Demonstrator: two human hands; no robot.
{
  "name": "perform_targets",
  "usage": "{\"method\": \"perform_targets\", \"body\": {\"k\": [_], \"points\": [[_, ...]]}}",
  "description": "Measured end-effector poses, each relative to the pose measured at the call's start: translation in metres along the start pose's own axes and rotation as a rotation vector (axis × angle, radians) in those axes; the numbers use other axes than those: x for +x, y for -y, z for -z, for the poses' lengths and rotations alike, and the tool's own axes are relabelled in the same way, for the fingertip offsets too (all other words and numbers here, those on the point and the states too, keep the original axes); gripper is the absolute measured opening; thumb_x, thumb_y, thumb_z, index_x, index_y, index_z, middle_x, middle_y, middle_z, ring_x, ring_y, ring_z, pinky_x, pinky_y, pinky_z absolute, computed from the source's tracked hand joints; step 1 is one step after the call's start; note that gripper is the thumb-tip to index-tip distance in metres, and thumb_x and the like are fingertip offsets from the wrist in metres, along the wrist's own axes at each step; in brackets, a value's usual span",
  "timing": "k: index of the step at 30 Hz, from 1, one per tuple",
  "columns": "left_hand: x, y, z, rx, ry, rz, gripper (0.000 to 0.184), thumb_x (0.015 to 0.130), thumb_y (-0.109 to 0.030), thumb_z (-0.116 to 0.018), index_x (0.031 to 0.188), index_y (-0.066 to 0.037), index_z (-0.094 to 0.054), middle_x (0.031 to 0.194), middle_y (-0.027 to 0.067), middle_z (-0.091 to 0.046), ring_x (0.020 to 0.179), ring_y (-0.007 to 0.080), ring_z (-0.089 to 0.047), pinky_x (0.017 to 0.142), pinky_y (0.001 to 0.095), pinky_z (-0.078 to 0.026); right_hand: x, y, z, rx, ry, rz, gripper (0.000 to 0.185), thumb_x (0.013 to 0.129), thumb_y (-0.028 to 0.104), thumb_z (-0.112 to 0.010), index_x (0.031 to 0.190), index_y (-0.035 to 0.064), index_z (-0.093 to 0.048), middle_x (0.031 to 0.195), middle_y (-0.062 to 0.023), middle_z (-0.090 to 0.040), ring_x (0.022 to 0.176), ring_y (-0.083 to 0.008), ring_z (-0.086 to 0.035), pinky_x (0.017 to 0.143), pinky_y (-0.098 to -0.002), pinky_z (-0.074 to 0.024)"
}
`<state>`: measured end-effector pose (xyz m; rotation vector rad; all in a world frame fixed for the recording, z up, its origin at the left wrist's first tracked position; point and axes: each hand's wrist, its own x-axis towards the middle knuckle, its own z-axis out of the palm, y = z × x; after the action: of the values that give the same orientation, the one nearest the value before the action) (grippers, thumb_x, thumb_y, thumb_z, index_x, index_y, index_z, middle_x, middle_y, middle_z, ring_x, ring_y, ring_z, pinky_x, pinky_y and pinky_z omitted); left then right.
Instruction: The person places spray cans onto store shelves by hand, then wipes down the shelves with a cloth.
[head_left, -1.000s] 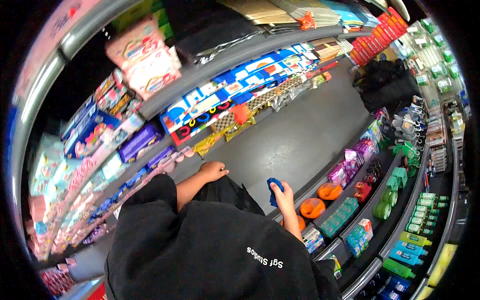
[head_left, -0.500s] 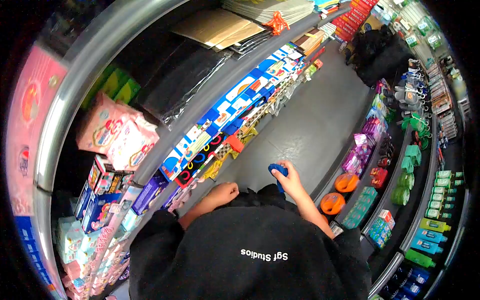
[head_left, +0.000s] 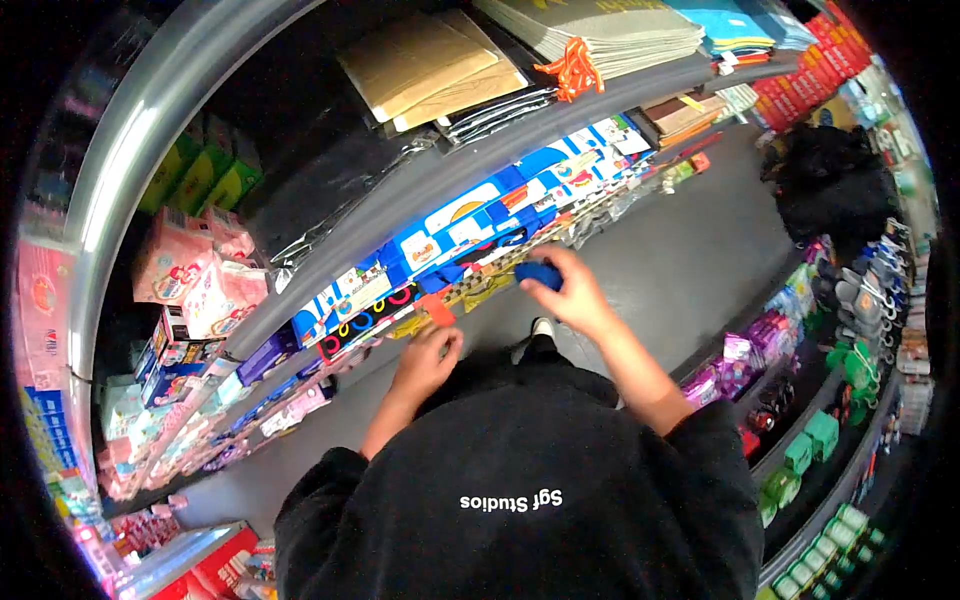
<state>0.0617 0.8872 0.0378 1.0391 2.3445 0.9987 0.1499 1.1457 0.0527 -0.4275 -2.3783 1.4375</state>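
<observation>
My right hand [head_left: 572, 292] is closed on a dark blue object [head_left: 538, 275], which looks soft and bunched. It is held in front of the lower shelf of blue and white boxes [head_left: 430, 246]. On the left, my left hand [head_left: 428, 360] has its fingers curled in, and I see nothing in them. Just beyond its fingertips is an orange-red tag [head_left: 436, 309] at the shelf edge; whether they touch is unclear. Yellow packets [head_left: 480, 292] hang between the two hands.
Brown sheets [head_left: 430, 65] and grey stacks [head_left: 610, 35] lie on the upper shelf. Pink packs [head_left: 200, 270] stand at left. Purple packs [head_left: 750, 350] and green goods [head_left: 822, 432] fill the right shelves. A large black item [head_left: 835, 180] is farther down the aisle.
Both hands have risen in view toward the left shelf. My right hand has shifted closer to the hanging packets, still holding the blue object. My left hand is now beside the orange-red tag.
</observation>
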Motion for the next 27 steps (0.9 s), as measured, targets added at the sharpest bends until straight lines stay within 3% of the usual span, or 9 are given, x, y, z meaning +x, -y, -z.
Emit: {"method": "perform_targets", "body": {"k": [2,7,14,19,23,27], "points": [[0.023,-0.042,0.014,0.191,-0.360,-0.148,0.014,0.080,-0.011,-0.064,0.092,-0.005,-0.062,0.094,0.0121,-0.062,0.087,0.0313,-0.059,0.074,0.0387,-0.046,0.014,-0.007,0.031,-0.027,0.025,-0.052,0.047,0.074,0.026,-0.071,0.113,0.0045,-0.057,0.106,-0.0176,-0.060,0.099,-0.0330,-0.060,0.084,-0.0388,-0.0476],[0.078,-0.098,0.049,0.573,-0.655,-0.233,0.035,0.072,-0.007,-0.067,0.107,-0.007,-0.062,0.113,0.0101,-0.059,0.106,0.0306,-0.052,0.093,0.0409,-0.038,0.025,-0.029,0.070,0.022,-0.064,-0.061,0.043,0.075,0.021,-0.072,0.111,0.0022,-0.058,0.105,-0.0168,-0.062,0.094,-0.0282,-0.061,0.081,-0.0361,-0.0485],[0.124,-0.121,0.026,0.696,-0.710,-0.226,0.047,0.071,-0.011,-0.066,0.117,-0.011,-0.058,0.123,0.0070,-0.050,0.111,0.0289,-0.044,0.096,0.0449,-0.032,0.019,-0.042,0.090,0.002,0.028,-0.040,0.041,0.075,0.022,-0.073,0.108,0.0023,-0.059,0.103,-0.0160,-0.062,0.094,-0.0276,-0.061,0.083,-0.0359,-0.0481],[0.141,-0.133,0.024,0.677,-0.742,-0.143,0.045,0.071,-0.013,-0.068,0.115,-0.014,-0.059,0.101,0.0095,-0.049,0.099,0.0294,-0.044,0.091,0.0452,-0.033,0.028,-0.043,0.105,-0.030,0.048,-0.018,0.041,0.074,0.021,-0.074,0.107,0.0022,-0.060,0.104,-0.0164,-0.061,0.095,-0.0273,-0.061,0.084,-0.0362,-0.0479],[0.148,-0.140,0.022,0.623,-0.744,-0.131,0.034,0.071,-0.013,-0.069,0.104,-0.012,-0.062,0.099,0.0089,-0.050,0.097,0.0284,-0.045,0.087,0.0434,-0.035,0.045,-0.031,0.119,-0.040,0.016,0.057,0.040,0.074,0.018,-0.074,0.108,0.0021,-0.060,0.105,-0.0161,-0.061,0.095,-0.0266,-0.060,0.084,-0.0356,-0.0475],[0.156,-0.143,0.017,0.546,-0.756,-0.170,0.033,0.070,-0.012,-0.069,0.103,-0.012,-0.063,0.098,0.0081,-0.052,0.097,0.0279,-0.047,0.085,0.0417,-0.037,0.072,-0.012,0.135,-0.029,0.018,0.098,0.041,0.074,0.018,-0.074,0.109,0.0025,-0.059,0.105,-0.0147,-0.061,0.096,-0.0239,-0.060,0.084,-0.0339,-0.0471]]}}
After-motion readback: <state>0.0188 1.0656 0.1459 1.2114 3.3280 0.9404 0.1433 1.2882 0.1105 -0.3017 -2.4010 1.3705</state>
